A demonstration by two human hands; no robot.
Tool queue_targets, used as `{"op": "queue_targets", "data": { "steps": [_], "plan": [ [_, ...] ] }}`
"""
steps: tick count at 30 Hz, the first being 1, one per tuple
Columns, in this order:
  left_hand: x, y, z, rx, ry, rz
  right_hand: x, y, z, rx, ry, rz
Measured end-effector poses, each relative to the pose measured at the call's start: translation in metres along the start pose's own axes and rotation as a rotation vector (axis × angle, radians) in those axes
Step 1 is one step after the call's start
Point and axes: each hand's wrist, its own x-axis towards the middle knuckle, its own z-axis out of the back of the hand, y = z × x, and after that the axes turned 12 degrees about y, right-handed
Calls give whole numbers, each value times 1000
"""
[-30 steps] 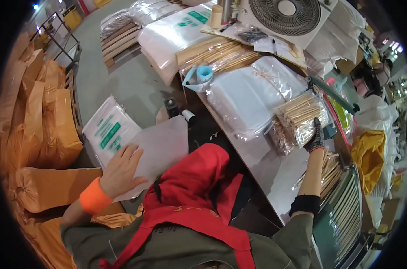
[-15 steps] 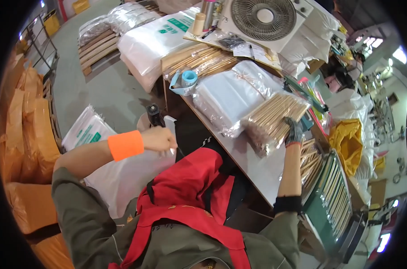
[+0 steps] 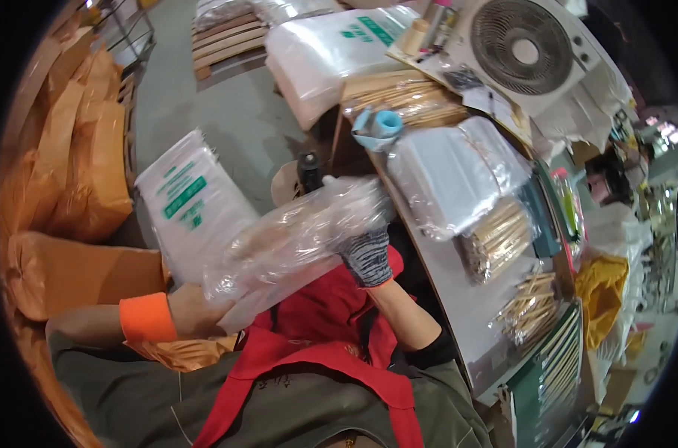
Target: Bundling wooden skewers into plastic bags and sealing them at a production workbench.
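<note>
My right hand (image 3: 367, 256), in a grey-and-black knit glove, is closed on the near side of a clear plastic-wrapped bundle of sticks (image 3: 294, 231). Glare and motion blur the bundle, and only a tan tint shows through the wrap. It lies slantwise over my lap, above a white plastic bag (image 3: 320, 270). My left hand (image 3: 197, 308), bare below an orange wristband, is at the bundle's lower left end; its fingers are hidden behind the plastic. Beyond it lies a large white bag with green print (image 3: 193, 190).
On the table (image 3: 458, 306) to my right are a stack of clear bags (image 3: 455, 175), wrapped sticks (image 3: 499, 239), loose sticks (image 3: 529, 305) and a blue tape roll (image 3: 386, 124). A fan (image 3: 524, 51) stands at the back. Orange wrapped packages (image 3: 85, 276) fill the left side.
My right hand has come from the table to my lap with a wrapped bundle of sticks. My left hand has moved down and left. The view has shifted, so the table appears farther right.
</note>
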Motion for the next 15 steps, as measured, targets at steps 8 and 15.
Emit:
{"op": "queue_targets", "data": {
  "steps": [8,15],
  "plan": [
    [-4,8,-10,230,-284,-121,8,0,-61,779,372,-517],
    [-39,52,43,534,-532,-81,14,-88,-139,-432,901,213]
  ]
}}
